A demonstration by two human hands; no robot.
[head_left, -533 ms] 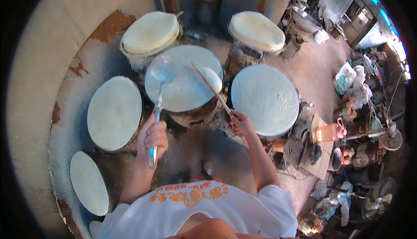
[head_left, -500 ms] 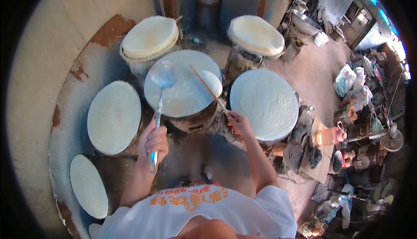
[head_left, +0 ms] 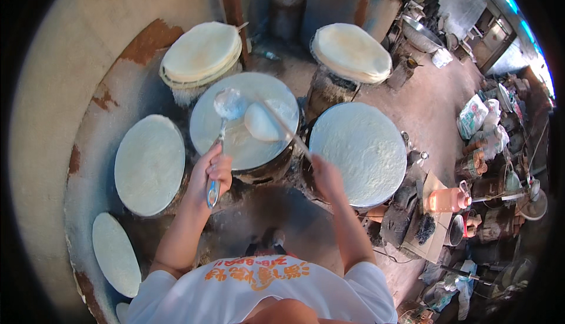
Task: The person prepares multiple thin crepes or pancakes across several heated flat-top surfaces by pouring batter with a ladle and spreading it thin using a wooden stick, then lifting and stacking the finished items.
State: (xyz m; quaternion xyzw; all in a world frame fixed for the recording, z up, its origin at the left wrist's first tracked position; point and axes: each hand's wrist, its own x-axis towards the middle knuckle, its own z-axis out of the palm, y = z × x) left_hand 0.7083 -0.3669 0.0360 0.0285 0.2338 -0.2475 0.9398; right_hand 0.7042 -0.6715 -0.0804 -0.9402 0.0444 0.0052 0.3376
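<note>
My left hand (head_left: 213,172) is closed round the handle of a metal ladle (head_left: 229,104). The ladle's bowl is over the middle griddle (head_left: 207,150), whose round top bears a pale coating. My right hand (head_left: 327,177), a little blurred, grips a wooden stick (head_left: 289,133) that slants up and left across the same griddle. Against the stick is a smooth white rounded shape (head_left: 261,124); whether it is fixed to the stick or lies loose, I cannot tell. Beside my right hand is a second griddle (head_left: 365,147) with a pale, bumpy layer over it.
More pale-coated griddles (head_left: 149,165) (head_left: 116,255) stand along the curved wall at left. At the back are a stack of thin flatbreads (head_left: 201,50) and another stack (head_left: 351,50). A pink bottle (head_left: 447,199) and cardboard (head_left: 434,236) are at right, beside piled clutter.
The white rounded shape has shifted left, from the right side of the stick to its left. My left hand has risen slightly with the ladle, whose bowl is a bit farther right and lower.
</note>
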